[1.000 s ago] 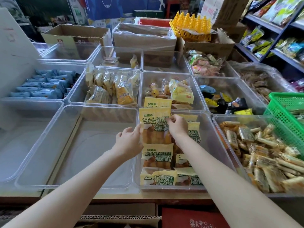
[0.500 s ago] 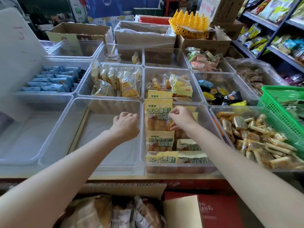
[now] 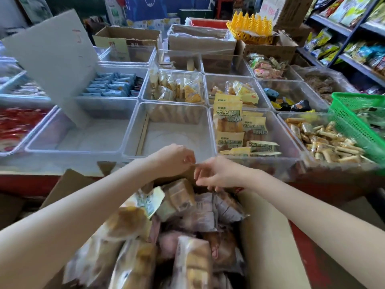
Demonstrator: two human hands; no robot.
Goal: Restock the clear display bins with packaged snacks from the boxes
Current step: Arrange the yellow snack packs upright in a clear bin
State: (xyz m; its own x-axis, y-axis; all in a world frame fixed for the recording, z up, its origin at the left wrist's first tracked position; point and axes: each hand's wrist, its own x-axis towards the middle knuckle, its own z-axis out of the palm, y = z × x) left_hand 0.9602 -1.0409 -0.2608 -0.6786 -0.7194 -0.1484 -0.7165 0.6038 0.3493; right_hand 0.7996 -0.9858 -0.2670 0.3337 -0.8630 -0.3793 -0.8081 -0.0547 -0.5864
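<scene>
Left hand (image 3: 174, 161) and right hand (image 3: 216, 174), fingers loosely curled and holding nothing, nearly touch above the box (image 3: 264, 236) of snacks (image 3: 187, 207) at 6 o'clock; part-filled bin (image 3: 291, 147) at 1 o'clock.

Shop interior — dark shelves (image 3: 341, 32) at right, stocked; red-fronted surface (image 3: 25, 182) across the middle; daylight, dim at back.
</scene>
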